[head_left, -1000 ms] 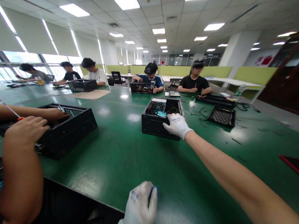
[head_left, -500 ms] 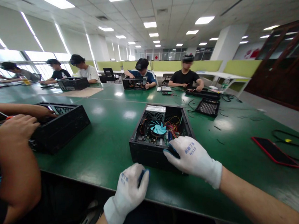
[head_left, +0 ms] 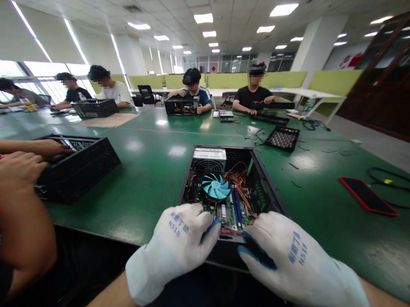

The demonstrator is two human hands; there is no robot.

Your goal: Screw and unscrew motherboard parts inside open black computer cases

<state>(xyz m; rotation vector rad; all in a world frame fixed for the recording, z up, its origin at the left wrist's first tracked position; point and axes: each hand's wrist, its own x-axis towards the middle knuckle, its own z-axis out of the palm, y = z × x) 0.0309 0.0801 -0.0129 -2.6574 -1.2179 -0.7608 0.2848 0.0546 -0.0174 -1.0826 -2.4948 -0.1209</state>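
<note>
A black computer case lies open-side up at the near table edge. Inside are a light-blue cooling fan, a green circuit board, coloured wires and a silver power supply at the back. My left hand, in a white glove with blue palm, hooks its fingers over the near left rim, thumb toward the front panel. My right hand, gloved alike, grips the near right corner with its fingers over the rim and its thumb in front. Both hands hide parts of the near rim.
At left, a co-worker's hand holds a screwdriver beside another black case. A red-edged black panel and a black cable lie right. Farther back are a black mesh panel and several people working on cases.
My left hand has risen from below the table edge onto the case's near rim. The case is nearer to me. Across the table, a person has lifted a long black panel.
</note>
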